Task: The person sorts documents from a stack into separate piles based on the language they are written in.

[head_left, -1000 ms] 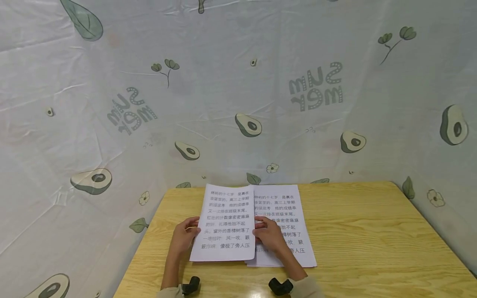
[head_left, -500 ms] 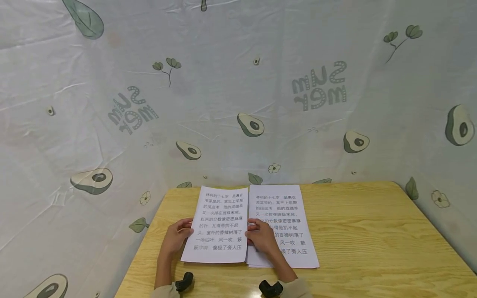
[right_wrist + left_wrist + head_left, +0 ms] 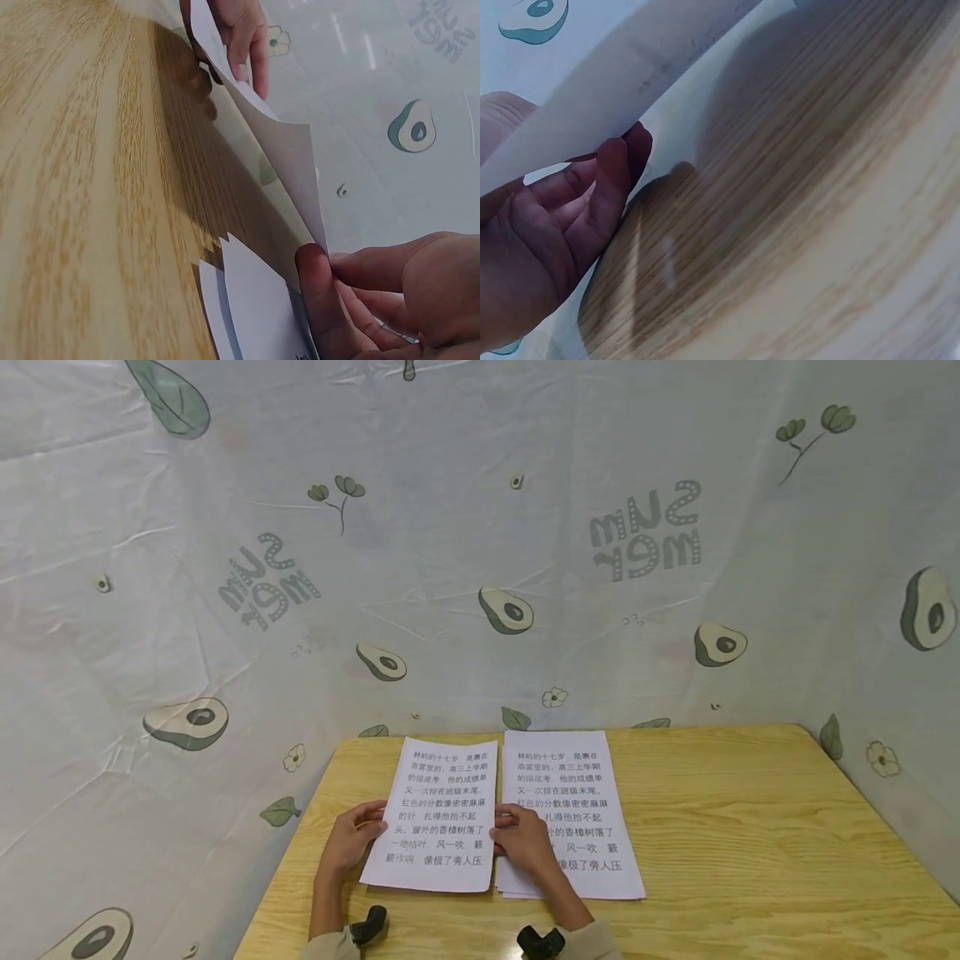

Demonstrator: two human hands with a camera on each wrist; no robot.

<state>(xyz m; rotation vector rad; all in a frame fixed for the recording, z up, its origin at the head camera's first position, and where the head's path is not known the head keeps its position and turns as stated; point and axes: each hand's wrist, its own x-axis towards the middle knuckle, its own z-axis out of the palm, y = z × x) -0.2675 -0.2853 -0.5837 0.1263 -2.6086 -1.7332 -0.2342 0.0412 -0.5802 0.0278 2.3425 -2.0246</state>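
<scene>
The left hand (image 3: 354, 839) and the right hand (image 3: 523, 839) hold 1 printed sheet (image 3: 438, 810) between them, each pinching a side edge below mid-height with the thumb against the fingers. The sheet is over the left part of the wooden bench (image 3: 735, 827), its print facing up. Both wrist views show it off the bench between the hands, with a dark shadow on the wood below; the right wrist view also shows it bowed, with a corner standing up near the right hand. The front carries 9 lines of dark Chinese characters.

Just beside it on the right, a paper stack (image 3: 572, 777) lies on the bench, its top page bearing matching print. At least 2 layers show, their edges slightly out of line. The right hand and forearm pass over the left part of the stack and hide some characters; whether the hand touches the stack, I cannot tell.

A black wrist piece (image 3: 370, 927) is on the left wrist and a black strap mount (image 3: 542, 942) on the right, both at light sleeves. Behind the bench hangs a pale backdrop (image 3: 427, 552) printed with avocados, leaves, flowers and 2 mirrored "summer" words.
</scene>
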